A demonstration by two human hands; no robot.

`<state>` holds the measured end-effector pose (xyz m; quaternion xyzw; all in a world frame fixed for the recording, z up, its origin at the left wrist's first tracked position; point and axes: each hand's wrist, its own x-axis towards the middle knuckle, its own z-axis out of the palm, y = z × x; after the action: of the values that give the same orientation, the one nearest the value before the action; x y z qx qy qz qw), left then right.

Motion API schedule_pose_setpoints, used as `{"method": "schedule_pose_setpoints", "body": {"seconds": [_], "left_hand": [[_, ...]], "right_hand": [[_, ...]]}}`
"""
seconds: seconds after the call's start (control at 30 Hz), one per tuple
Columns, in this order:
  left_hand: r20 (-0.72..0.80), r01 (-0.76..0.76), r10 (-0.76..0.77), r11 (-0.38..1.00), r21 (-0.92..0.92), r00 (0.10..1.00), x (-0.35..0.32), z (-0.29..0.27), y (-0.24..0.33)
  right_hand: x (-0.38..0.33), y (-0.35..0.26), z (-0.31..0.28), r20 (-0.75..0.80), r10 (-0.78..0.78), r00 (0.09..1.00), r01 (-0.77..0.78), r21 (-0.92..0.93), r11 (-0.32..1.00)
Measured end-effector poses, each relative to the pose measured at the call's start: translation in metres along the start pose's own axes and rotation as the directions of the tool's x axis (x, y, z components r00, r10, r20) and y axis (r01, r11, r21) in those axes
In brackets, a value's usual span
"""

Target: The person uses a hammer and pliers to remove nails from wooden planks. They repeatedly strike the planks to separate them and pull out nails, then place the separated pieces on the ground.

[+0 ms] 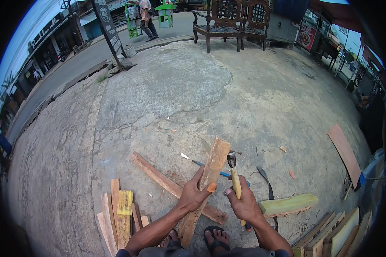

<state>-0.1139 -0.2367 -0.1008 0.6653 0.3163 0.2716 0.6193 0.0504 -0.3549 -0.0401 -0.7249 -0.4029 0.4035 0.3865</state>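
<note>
My left hand (pixel 195 192) is closed around a rough wooden board (pixel 215 160), which slants up and away from between my feet. In my right hand (pixel 243 202) is a claw hammer (pixel 236 177) with a pale wooden handle, gripped partway up. Its metal head stands upright close by the board's far right edge; whether they touch I cannot tell. A second plank (pixel 156 173) lies on the ground, crossing behind the held board. Behind the board lies a thin blue-and-dark tool (pixel 224 174), partly hidden, its kind unclear.
Wood strips (pixel 124 210) lie at near left. A yellow-green block (pixel 289 204), a dark strap (pixel 268 184) and stacked timber (pixel 330 235) are at near right. A thin panel (pixel 345 152) lies farther right. Carved wooden chairs (pixel 227 25) stand ahead; a person (pixel 146 19) walks on the road.
</note>
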Motion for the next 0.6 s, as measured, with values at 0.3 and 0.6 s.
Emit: {"method": "schedule_pose_setpoints", "body": {"seconds": [0.3,0.6], "left_hand": [[0.12,0.014,-0.044,0.971,0.24,0.992,-0.004,-0.047,-0.006],[-0.519,-0.38,0.066,0.761,-0.526,0.852,0.016,-0.064,-0.042]], "right_hand": [[0.011,0.004,-0.035,0.145,-0.085,0.986,0.12,-0.255,0.959],[-0.002,0.053,0.038,-0.111,-0.017,0.994,0.064,0.432,0.9]]}}
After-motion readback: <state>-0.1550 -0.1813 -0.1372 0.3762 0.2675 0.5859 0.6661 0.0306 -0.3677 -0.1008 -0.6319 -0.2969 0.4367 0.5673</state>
